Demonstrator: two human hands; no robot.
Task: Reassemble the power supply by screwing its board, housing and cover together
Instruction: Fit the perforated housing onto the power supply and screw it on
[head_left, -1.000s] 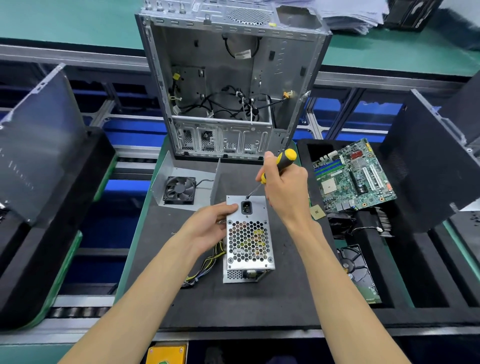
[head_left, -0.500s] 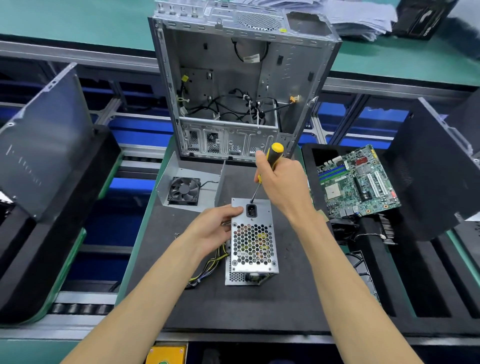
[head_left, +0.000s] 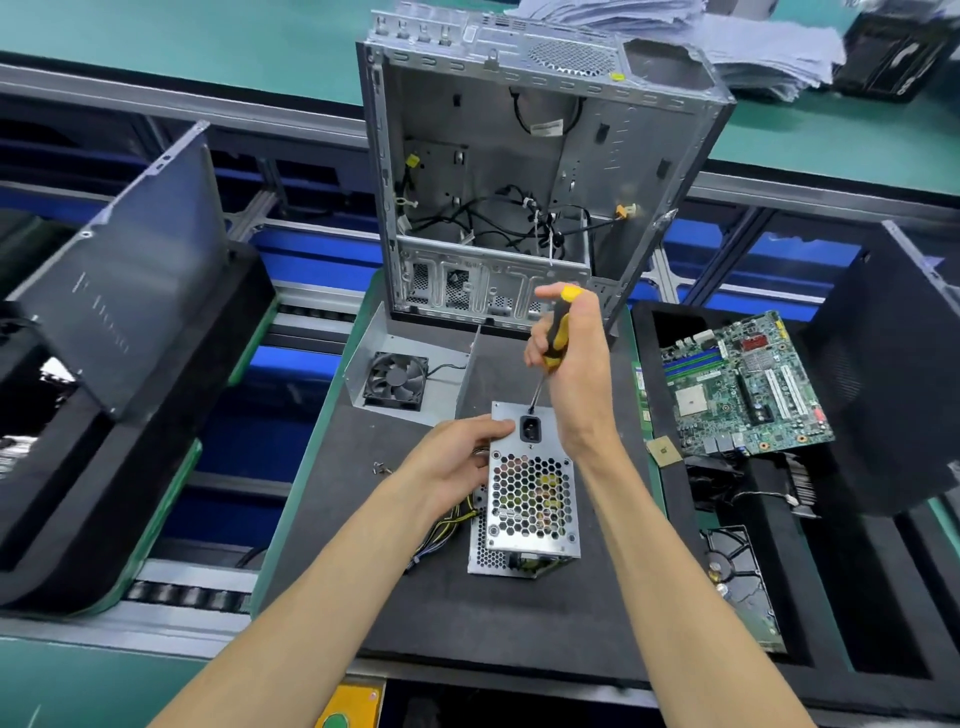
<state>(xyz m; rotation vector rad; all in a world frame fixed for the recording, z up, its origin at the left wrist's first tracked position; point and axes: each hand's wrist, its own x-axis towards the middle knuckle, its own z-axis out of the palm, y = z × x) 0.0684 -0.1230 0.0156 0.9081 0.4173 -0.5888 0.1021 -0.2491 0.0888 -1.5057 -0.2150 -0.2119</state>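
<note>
Some small screws (head_left: 383, 468) lie on the black mat (head_left: 447, 613), left of the left hand (head_left: 451, 462). Its fingers curl round the left side of the power supply (head_left: 531, 493), thumb on top. The right hand (head_left: 576, 364) grips the yellow and black screwdriver (head_left: 553, 343). The tip touches the power supply just past the left thumb. A green board (head_left: 748, 384) lies to the right.

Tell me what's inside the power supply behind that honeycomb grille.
Through the grille of the power supply, only blurred yellowish and dark parts show; the board itself is covered. Yellow and black wires exit its left side, partly hidden by the left hand.
</note>
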